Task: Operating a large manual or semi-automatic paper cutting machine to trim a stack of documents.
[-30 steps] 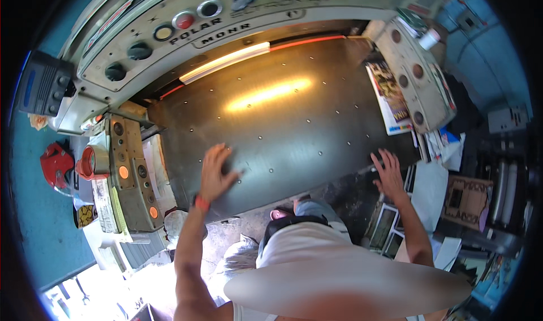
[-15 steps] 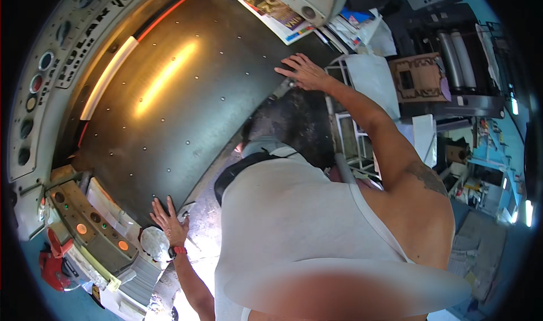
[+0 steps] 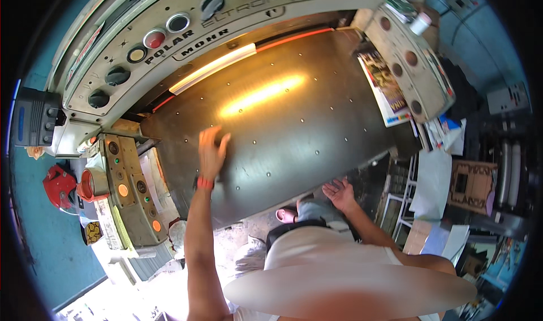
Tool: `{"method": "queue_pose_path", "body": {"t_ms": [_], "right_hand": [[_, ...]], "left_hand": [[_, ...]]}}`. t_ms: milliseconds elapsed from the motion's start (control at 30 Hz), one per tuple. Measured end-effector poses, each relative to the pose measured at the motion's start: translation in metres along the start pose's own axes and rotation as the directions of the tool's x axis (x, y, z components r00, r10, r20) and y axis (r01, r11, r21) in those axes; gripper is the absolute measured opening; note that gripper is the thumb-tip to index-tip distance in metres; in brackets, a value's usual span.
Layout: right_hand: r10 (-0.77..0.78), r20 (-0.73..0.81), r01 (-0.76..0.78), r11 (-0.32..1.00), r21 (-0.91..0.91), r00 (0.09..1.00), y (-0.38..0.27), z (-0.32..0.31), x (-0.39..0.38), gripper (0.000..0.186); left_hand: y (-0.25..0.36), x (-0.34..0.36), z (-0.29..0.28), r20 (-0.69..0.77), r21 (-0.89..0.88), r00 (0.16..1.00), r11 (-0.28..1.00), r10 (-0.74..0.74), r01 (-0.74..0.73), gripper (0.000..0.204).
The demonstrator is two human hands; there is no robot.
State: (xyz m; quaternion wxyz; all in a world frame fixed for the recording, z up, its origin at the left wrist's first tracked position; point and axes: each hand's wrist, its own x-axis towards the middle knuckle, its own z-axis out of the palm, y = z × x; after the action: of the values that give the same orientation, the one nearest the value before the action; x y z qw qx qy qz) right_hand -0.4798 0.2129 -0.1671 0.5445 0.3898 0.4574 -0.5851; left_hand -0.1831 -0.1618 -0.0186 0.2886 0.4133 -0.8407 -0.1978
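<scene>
My left hand (image 3: 212,154), with a red-strapped watch (image 3: 205,182) on its wrist, is over the left half of a dark metal machine table (image 3: 294,146) dotted with small studs. Its thumb stands apart from the bent fingers, and nothing shows in it; whether it touches the metal I cannot tell. At the table's near edge, my right hand (image 3: 339,194) is turned palm up, fingers apart and holding nothing. A bright lamp reflection lies across the table's far half.
Beyond the table runs a machine panel (image 3: 127,61) with knobs and buttons. A control box (image 3: 133,191) flanks the left side. Printed sheets (image 3: 384,86) lie at the right end, beside a beige side housing (image 3: 404,64). A white metal rack (image 3: 396,208) stands right of my right hand.
My left hand has moved from the table's near left corner inward over the surface. The right hand has left the near right edge, come closer to my body and turned palm up. The view has swung left.
</scene>
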Motion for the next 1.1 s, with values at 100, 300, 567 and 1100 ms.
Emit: {"method": "queue_pose_path", "body": {"t_ms": [100, 300, 567, 1100], "right_hand": [[-0.146, 0.482, 0.043, 0.975, 0.218, 0.864, 0.001, 0.029, 0.018, 0.039], [0.009, 0.940, -0.376, 0.918, 0.127, 0.340, -0.014, 0.051, 0.036, 0.034], [-0.115, 0.480, 0.031, 0.983, 0.179, 0.870, -0.007, 0.052, 0.034, 0.048], [-0.340, 0.177, 0.345, 0.939, 0.008, 0.923, 0.012, 0.056, 0.031, 0.053]], "left_hand": [[-0.045, 0.108, 0.054, -0.139, -0.124, 0.962, 0.968, -0.236, 0.220, 0.038], [-0.107, 0.209, 0.100, -0.449, -0.318, 0.742, 0.865, -0.497, 0.387, 0.039], [-0.110, 0.214, 0.103, -0.576, -0.316, 0.634, 0.856, -0.515, 0.409, 0.042], [-0.111, 0.213, 0.103, -0.500, -0.359, 0.631, 0.805, -0.593, 0.472, 0.039]]}}
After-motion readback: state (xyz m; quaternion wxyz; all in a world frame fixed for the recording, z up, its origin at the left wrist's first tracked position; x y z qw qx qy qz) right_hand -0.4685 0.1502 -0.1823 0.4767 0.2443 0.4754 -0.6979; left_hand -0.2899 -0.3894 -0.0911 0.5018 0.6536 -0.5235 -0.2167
